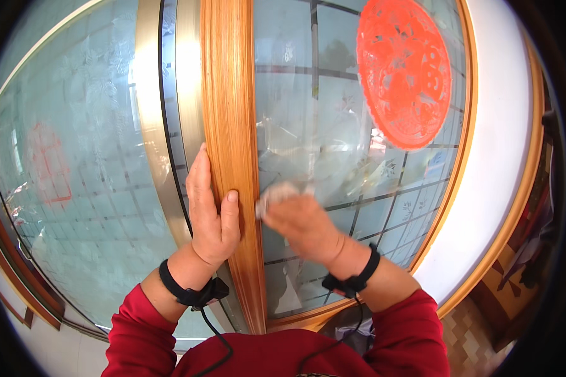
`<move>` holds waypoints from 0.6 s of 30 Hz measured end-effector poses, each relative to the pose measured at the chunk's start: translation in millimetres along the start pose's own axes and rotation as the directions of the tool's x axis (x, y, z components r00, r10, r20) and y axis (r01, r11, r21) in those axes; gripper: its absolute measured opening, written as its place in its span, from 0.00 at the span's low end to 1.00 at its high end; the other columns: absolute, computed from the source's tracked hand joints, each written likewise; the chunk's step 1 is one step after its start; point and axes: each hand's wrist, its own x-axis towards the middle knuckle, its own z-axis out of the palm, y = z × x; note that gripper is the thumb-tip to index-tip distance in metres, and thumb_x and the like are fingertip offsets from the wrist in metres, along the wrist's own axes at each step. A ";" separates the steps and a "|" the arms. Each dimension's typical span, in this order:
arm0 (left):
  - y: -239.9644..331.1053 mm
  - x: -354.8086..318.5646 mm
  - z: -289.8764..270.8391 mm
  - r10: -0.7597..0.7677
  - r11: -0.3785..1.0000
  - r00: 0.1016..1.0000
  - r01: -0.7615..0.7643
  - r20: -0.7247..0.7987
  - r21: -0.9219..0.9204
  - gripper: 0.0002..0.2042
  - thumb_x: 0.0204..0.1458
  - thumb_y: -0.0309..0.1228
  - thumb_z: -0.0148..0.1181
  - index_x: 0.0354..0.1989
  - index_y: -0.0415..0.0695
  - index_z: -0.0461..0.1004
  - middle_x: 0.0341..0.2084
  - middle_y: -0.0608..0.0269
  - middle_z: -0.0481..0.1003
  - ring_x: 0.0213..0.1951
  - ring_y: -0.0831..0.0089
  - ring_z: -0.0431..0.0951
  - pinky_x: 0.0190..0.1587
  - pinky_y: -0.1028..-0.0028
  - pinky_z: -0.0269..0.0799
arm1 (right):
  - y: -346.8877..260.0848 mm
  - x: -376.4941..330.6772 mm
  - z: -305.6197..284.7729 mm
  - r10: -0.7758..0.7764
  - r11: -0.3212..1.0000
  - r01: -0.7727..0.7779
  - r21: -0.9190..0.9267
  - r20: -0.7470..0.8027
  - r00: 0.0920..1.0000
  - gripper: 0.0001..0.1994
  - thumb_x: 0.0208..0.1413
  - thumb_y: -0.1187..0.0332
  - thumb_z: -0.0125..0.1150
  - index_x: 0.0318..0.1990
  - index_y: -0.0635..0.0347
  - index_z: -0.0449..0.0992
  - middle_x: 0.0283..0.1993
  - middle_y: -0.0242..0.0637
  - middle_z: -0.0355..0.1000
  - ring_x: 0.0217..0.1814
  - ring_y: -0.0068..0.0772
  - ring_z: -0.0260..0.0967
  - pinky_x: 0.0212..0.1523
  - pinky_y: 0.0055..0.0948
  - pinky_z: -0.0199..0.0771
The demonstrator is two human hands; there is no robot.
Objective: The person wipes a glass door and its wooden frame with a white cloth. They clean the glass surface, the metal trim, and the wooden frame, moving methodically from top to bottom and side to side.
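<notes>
My left hand (209, 213) rests with its fingers stretched along a wooden door post (229, 94), thumb on the front face and fingers at the left edge. Just right of the post, my right hand (305, 229) presses a crumpled pale cloth (277, 196) against the glass pane (308, 144), close to the wood. The right hand is slightly smeared by motion, and its fingers are closed over the cloth. A large red oval paper-cut decoration (405, 75) is stuck on the upper right of that pane.
Left of the post stand metal frame strips (154, 119) and another frosted glass panel (88, 138) with a faint red figure. A white wall (484, 157) edged with wood trim lies to the right. Tiled floor (468, 333) shows at the lower right. Black cords hang from both wrist straps.
</notes>
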 end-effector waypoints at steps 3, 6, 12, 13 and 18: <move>-2.6 -0.9 0.3 0.018 1.000 1.000 -0.018 0.002 -0.005 0.33 0.58 0.24 0.49 0.71 0.28 0.47 0.68 0.35 0.55 0.67 0.42 0.59 0.69 0.55 0.51 | -12.6 -25.5 -9.4 -0.123 0.991 0.127 -0.050 0.084 0.989 0.22 0.44 0.80 0.57 0.51 0.58 0.77 0.54 0.37 0.73 0.54 0.44 0.72 0.53 0.45 0.72; -1.9 0.0 1.4 0.037 0.999 0.999 -0.037 -0.015 0.011 0.33 0.57 0.23 0.48 0.71 0.28 0.47 0.68 0.34 0.55 0.66 0.41 0.59 0.69 0.55 0.51 | 25.7 7.8 -44.1 -0.099 0.984 0.104 -0.147 0.035 0.994 0.22 0.46 0.82 0.56 0.51 0.57 0.78 0.53 0.36 0.74 0.52 0.43 0.72 0.52 0.43 0.72; 0.2 1.2 0.8 0.035 0.999 0.999 -0.035 -0.014 0.018 0.33 0.56 0.23 0.49 0.71 0.28 0.47 0.68 0.34 0.55 0.66 0.41 0.59 0.69 0.54 0.51 | 153.3 201.0 -139.6 -0.189 0.893 0.060 -0.446 -0.250 0.950 0.16 0.52 0.81 0.59 0.47 0.54 0.79 0.50 0.40 0.75 0.56 0.50 0.70 0.56 0.39 0.71; -0.1 1.2 0.5 0.028 0.999 1.000 -0.028 -0.005 0.021 0.34 0.56 0.23 0.49 0.71 0.28 0.47 0.68 0.34 0.55 0.66 0.41 0.59 0.69 0.54 0.51 | 166.0 231.3 -152.0 -0.071 0.896 -0.068 -0.438 -0.293 0.954 0.15 0.52 0.81 0.60 0.46 0.55 0.78 0.50 0.41 0.75 0.55 0.50 0.70 0.56 0.39 0.72; -0.7 0.1 0.4 0.027 1.000 1.000 -0.027 -0.009 0.010 0.34 0.56 0.23 0.49 0.71 0.28 0.47 0.68 0.34 0.55 0.66 0.41 0.59 0.69 0.54 0.51 | 167.3 269.2 -134.4 -0.037 0.900 -0.135 -0.414 -0.383 0.923 0.13 0.53 0.81 0.55 0.45 0.63 0.78 0.45 0.50 0.75 0.50 0.55 0.72 0.52 0.39 0.73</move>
